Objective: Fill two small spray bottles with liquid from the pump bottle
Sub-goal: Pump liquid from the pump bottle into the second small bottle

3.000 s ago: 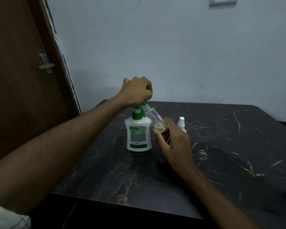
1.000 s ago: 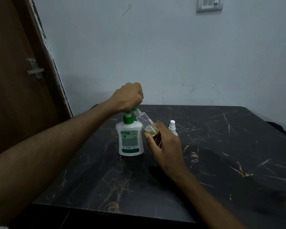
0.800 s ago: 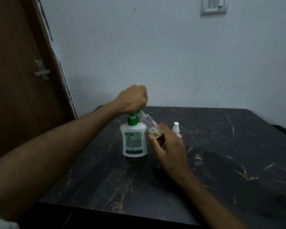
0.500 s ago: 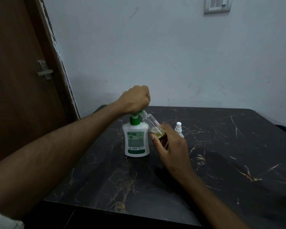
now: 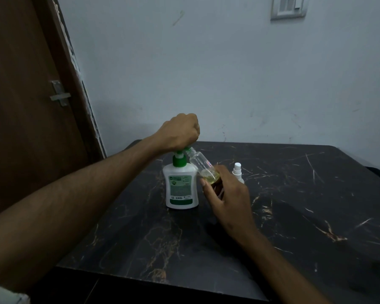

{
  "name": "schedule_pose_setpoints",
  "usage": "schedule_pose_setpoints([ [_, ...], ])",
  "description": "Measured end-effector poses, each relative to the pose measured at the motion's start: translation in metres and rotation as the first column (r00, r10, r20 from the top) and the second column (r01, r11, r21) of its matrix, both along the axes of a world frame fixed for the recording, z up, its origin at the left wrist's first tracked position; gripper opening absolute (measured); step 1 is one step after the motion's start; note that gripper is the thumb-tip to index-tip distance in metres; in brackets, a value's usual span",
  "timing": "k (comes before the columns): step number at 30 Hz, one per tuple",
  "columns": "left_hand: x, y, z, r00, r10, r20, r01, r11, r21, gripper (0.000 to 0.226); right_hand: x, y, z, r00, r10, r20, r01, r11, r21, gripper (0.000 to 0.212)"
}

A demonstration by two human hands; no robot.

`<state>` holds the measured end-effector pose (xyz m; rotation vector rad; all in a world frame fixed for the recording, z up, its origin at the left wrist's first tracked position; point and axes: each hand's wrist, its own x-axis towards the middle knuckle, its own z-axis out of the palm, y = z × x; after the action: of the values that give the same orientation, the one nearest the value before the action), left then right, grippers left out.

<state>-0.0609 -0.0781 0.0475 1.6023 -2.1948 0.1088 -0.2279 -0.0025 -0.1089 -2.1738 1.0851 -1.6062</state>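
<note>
A pale wall [image 5: 228, 73] fills the far side of the room, with a light switch plate [image 5: 288, 7] high on the right and a brown door [image 5: 24, 106] with a metal latch [image 5: 59, 93] on the left. Against that wall stands a black marble-patterned table [image 5: 294, 205] veined in gold. Near the table's far left part a white pump bottle [image 5: 181, 187] with a green collar and a green label stands upright. The person's left hand [image 5: 180, 133] is balled in a fist over the top of the pump, fingers curled down around the pump head so that only a bit of green shows beneath it. Just to the right, the right hand [image 5: 226, 198] grips the lower end of a small clear bottle [image 5: 201, 164], fingers and thumb wrapped round its base; the bottle is tilted, its open neck pointing up and left and meeting the pump's spout under the fist. A little yellowish liquid [image 5: 210, 177] sits pooled at the low end of that bottle. Behind the right hand, partly hidden by it, a second small bottle [image 5: 237, 171] with a white spray top stands upright on the table.
</note>
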Motion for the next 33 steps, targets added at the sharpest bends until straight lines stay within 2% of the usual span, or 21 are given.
schedule_pose_setpoints([
  [9, 0.0007, 0.0011, -0.0024, 0.998, -0.035, -0.050, 0.036, 0.999, 0.031, 0.011, 0.0002, -0.0001, 0.0006, 1.000, -0.014, -0.007, 0.014, 1.000, -0.003, 0.015],
  [13, 0.0000, 0.0014, 0.0029, 0.999, -0.009, -0.050, 0.010, 1.000, 0.010, 0.027, -0.0002, -0.0004, 0.0011, 1.000, -0.005, -0.006, 0.005, 1.000, 0.004, 0.015],
  [18, -0.0013, -0.0002, -0.0012, 0.997, -0.046, -0.067, 0.048, 0.998, 0.027, 0.008, 0.0001, -0.0032, -0.0007, 1.000, -0.016, -0.018, 0.016, 1.000, -0.001, 0.015],
  [26, -0.0017, 0.0051, 0.0043, 0.997, -0.025, -0.076, 0.028, 0.999, 0.033, 0.004, 0.0007, -0.0030, 0.0001, 1.000, -0.010, -0.022, 0.010, 1.000, -0.005, 0.020],
  [31, -0.0038, 0.0081, 0.0003, 0.995, -0.015, -0.098, 0.021, 0.998, 0.064, 0.008, 0.0005, -0.0012, -0.0007, 1.000, -0.017, -0.027, 0.016, 1.000, -0.016, 0.020],
  [33, -0.0033, 0.0094, 0.0021, 0.995, 0.003, -0.103, 0.004, 0.997, 0.072, 0.018, 0.0006, -0.0006, 0.0002, 1.000, -0.015, -0.025, 0.015, 1.000, -0.018, 0.018],
])
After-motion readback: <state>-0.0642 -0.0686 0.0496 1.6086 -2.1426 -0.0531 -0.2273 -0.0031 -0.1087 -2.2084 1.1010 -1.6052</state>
